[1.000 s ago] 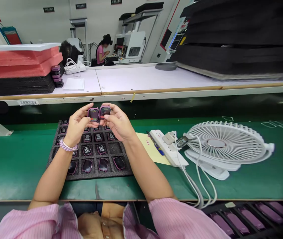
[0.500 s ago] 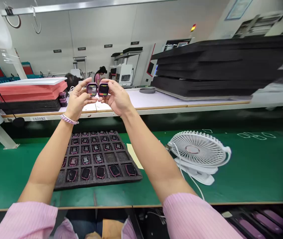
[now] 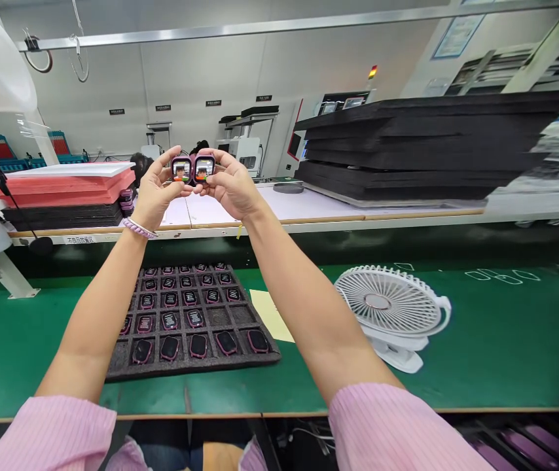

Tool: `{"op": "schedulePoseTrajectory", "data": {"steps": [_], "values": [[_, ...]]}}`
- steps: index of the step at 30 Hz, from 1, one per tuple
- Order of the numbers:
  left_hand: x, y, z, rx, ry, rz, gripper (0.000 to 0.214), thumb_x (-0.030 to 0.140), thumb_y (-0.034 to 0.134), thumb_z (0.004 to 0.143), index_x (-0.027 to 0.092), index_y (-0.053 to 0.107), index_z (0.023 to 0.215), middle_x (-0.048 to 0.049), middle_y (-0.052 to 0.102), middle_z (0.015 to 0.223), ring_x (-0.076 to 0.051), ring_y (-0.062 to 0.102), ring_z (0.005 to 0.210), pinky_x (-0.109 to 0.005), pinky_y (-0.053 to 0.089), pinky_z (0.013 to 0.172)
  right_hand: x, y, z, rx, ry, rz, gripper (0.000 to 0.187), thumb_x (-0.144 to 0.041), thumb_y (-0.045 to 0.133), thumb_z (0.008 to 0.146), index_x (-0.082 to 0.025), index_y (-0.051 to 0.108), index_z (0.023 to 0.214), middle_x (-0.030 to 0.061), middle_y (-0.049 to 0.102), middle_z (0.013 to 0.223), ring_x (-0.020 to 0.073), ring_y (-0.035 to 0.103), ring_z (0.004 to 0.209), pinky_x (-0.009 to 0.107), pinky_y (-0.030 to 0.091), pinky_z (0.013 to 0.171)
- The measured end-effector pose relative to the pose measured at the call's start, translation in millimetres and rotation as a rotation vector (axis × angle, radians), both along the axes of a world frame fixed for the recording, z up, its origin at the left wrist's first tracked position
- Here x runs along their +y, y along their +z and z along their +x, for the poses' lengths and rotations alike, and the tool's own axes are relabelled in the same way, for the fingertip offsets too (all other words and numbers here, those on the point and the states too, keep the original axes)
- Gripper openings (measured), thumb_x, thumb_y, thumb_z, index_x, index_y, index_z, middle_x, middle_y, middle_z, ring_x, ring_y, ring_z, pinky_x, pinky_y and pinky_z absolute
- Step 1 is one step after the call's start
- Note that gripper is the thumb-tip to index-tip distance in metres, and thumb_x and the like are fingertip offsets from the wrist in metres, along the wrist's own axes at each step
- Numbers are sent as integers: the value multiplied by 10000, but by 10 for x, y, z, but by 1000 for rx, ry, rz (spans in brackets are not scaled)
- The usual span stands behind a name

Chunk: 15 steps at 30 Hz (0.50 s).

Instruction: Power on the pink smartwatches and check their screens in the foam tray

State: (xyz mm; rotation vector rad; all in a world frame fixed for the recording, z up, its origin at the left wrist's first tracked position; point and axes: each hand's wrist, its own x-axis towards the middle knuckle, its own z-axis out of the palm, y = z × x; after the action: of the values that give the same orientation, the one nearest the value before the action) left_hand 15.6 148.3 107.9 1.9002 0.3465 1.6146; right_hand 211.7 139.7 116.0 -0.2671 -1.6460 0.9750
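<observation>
Two purple-cased smartwatches without straps are held up side by side at arm's length, screens lit with a camera-like picture. My left hand is closed on the left smartwatch, fingers above and thumb below. Gripped in my right hand is the right smartwatch, its thumb at the screen's lower corner. Below my arms lies a dark foam tray with rows of similar watches in square pockets; many show white text, while the front row's screens are dark. Several pockets hold no watch.
A white fan stands right of my right forearm. Yellow paper lies beside the tray. On the shelf behind are a stack of black foam sheets and pink foam. A metal rail crosses above.
Both watch screens changed from mostly dark displays to a bright camera-like picture. My right thumb has moved onto the right screen's edge. The view has tilted slightly upward.
</observation>
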Motion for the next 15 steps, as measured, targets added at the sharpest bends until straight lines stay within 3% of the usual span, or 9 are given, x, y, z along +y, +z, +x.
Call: {"op": "schedulePoseTrajectory", "data": {"steps": [8, 15], "values": [[25, -41, -40, 22, 56, 78, 672, 229, 814, 777, 332, 581, 1398, -49, 695, 1107, -172, 739, 799, -319, 622, 761, -4, -27, -15, -11, 16, 32, 557, -217, 660, 733, -240, 542, 1277, 20, 620, 1073, 173, 671, 803, 349, 589, 777], [-36, -33, -55, 62, 65, 28, 720, 195, 753, 761, 308, 525, 1435, -61, 700, 1191, -184, 748, 886, -328, 628, 837, -7, -60, -11, -16, 34, 45, 565, -224, 675, 747, -216, 534, 1294, 33, 606, 1102, 152, 653, 786, 332, 579, 779]]}}
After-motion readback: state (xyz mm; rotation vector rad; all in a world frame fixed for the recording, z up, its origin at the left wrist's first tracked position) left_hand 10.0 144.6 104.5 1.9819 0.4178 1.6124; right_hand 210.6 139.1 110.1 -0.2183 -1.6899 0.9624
